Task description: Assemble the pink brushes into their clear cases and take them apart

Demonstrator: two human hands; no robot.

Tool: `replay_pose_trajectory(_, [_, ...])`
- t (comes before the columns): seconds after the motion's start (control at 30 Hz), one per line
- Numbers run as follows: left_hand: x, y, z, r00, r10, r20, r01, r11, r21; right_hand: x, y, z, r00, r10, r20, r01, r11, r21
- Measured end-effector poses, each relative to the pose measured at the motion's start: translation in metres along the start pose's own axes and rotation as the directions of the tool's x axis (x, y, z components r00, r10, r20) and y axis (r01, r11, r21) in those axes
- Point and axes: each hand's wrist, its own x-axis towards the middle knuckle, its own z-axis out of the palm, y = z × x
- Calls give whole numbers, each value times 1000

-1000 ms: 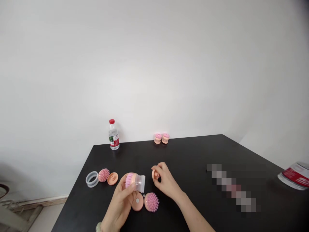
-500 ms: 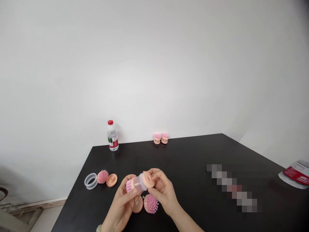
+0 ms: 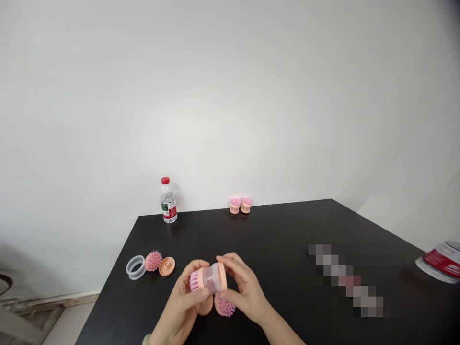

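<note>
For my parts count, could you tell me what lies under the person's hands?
A peach disc and a pink spiky brush show below the left hand and right hand; their covered parts cannot be seen.

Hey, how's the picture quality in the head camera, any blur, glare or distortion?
In the head view, the light is soft and even, with only a faint shadow by the bottle; the brush shows no strong blur; a pixelated patch hides part of the table; the top right corner darkens.

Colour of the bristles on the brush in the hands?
The bristles are pink, shown best in the head view.
</note>
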Motion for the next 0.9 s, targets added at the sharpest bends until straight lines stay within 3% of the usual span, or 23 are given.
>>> replay_pose_trajectory(0.2, [-3, 4, 1, 1000, 18, 12, -19, 995, 103, 0, -5, -4, 997, -76, 16, 77, 987, -141])
replay_pose_trajectory(0.43, [-4, 7, 5, 999, 48, -5, -46, 981, 187, 0, -7, -5, 972, -232, 26, 226, 907, -355])
replay_pose_trajectory(0.9, [-4, 10, 9, 999, 48, -8, -45, 972, 232, 2, -12, -6, 957, -283, 63, 286, 892, -351])
